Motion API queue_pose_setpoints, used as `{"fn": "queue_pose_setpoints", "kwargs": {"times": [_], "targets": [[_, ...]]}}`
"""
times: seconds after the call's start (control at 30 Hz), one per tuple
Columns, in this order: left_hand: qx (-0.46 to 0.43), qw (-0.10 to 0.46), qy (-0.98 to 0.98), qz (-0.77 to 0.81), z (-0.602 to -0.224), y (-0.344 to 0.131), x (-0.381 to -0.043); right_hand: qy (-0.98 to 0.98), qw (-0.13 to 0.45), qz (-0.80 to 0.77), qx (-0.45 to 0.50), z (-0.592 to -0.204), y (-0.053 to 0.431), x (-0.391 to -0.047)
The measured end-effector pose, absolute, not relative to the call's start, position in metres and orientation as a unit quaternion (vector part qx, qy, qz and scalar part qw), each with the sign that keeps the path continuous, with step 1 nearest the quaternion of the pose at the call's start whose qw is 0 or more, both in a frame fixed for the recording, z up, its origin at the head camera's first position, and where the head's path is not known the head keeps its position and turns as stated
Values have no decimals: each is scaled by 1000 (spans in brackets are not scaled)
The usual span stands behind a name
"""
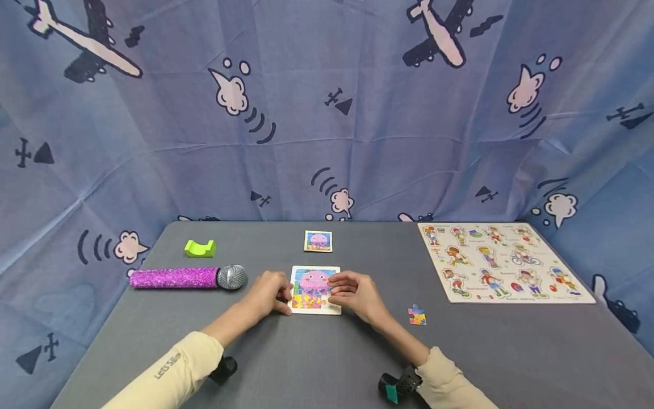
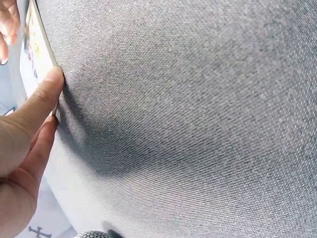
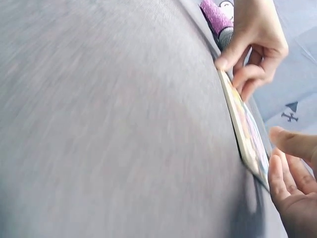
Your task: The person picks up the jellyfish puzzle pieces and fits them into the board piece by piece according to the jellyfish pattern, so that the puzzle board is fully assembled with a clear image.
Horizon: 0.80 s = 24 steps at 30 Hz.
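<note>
A square jigsaw puzzle [image 1: 313, 282] with a pink octopus picture lies flat on the grey table. Its lower right part shows a pale bare patch, partly hidden by fingers. My left hand [image 1: 268, 292] holds the puzzle's left edge, the thumb at the near corner; in the left wrist view, the thumb [image 2: 47, 87] rests on that corner. Over the right side hovers my right hand [image 1: 361, 296], fingers loosely bent; the right wrist view shows nothing between its thumb and fingers [image 3: 280, 178]. To the right lies a loose jigsaw piece [image 1: 416, 316], yellow, pink and blue.
Behind the puzzle lies a small octopus picture card [image 1: 318, 241]. A purple glittery microphone [image 1: 176, 278] and a lime green curved block [image 1: 200, 249] are on the left. A large board with sports figures [image 1: 498, 264] covers the back right. A patterned curtain [image 1: 296, 113] hangs behind the table.
</note>
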State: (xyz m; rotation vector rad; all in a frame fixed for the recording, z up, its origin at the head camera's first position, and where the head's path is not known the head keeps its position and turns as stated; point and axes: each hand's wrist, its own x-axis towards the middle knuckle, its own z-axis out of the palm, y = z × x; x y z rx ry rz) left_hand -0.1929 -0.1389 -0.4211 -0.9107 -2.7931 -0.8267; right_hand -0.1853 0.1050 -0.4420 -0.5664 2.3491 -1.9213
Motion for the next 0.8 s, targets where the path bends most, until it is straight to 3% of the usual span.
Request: {"fn": "queue_pose_setpoints", "kwargs": {"times": [0.8], "targets": [[-301,45,-918,-254,-416,-137,-190,795,-37,-588,-144,-441,231,-153]]}}
